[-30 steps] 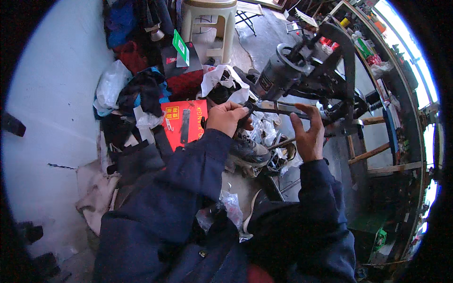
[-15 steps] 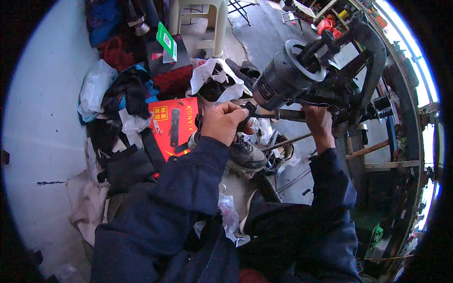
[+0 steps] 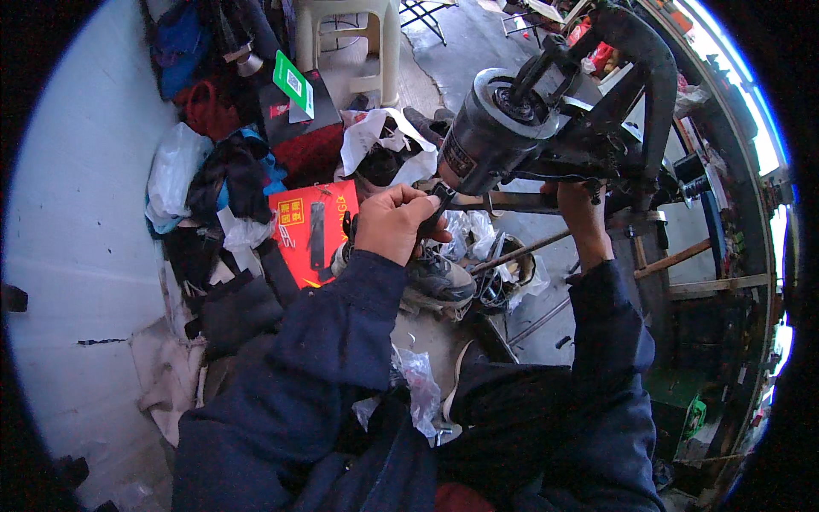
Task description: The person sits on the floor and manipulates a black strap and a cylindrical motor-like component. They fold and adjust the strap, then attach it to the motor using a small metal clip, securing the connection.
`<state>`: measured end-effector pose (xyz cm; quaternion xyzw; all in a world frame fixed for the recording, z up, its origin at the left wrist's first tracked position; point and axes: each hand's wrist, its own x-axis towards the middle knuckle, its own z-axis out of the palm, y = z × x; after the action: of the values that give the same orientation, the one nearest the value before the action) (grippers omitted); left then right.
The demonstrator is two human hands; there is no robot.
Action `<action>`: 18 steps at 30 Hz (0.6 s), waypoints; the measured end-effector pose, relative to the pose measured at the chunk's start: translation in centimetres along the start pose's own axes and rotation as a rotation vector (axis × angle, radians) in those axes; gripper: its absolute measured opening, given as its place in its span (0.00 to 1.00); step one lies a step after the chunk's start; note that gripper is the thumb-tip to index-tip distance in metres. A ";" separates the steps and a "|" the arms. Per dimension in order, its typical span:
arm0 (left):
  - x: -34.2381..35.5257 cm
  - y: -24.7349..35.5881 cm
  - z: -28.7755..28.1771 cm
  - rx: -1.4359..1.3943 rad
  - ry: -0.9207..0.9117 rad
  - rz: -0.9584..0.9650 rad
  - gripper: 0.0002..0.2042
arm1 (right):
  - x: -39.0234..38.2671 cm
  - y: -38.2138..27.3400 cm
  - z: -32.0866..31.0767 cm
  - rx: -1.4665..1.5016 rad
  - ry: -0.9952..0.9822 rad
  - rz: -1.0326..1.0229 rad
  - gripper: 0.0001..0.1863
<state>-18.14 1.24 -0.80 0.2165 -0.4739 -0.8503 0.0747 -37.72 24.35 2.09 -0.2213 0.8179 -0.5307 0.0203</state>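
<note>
A black metal machine (image 3: 490, 141) with a drum-shaped head, looking like a shoe-repair sewing machine, stands in front of me at the right. My left hand (image 3: 394, 224) is closed, thumb and fingers pinching a small black piece (image 3: 443, 195) right at the lower left end of the drum. Much of that piece is hidden by the fingers. My right hand (image 3: 583, 224) reaches up under the machine's horizontal arm (image 3: 525, 202). Its fingers are hidden behind the dark metal, so what they touch does not show. A worn grey sneaker (image 3: 442, 282) lies below my left hand.
Left of my hands lie a red box lid (image 3: 314, 230), black scraps (image 3: 235, 311) and a white plastic bag (image 3: 177, 166). An open white bag (image 3: 388, 145) sits beyond my left hand. A beige stool (image 3: 388, 55) stands farther back. Wooden sticks (image 3: 674, 258) jut out at the right.
The whole view has shifted slightly. The machine's drum head appears farther left and tilted differently, showing more of its inside. My left hand keeps its pinch beside it; my right hand stays under the arm.
</note>
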 end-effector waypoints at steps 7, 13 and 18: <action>-0.3 0.4 0.2 -0.011 0.027 -0.053 0.04 | -0.2 -1.4 0.4 -0.038 0.049 0.012 0.09; -0.3 0.3 0.2 -0.056 0.015 -0.037 0.04 | -0.2 -0.7 -0.4 -0.145 0.052 -0.062 0.06; -0.4 0.3 0.0 -0.042 0.010 -0.046 0.04 | -1.4 -1.2 -2.0 -0.336 0.032 -0.340 0.10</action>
<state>-17.84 1.20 -0.45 0.2301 -0.4506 -0.8603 0.0620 -36.58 26.24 3.69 -0.3477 0.8459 -0.3865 -0.1192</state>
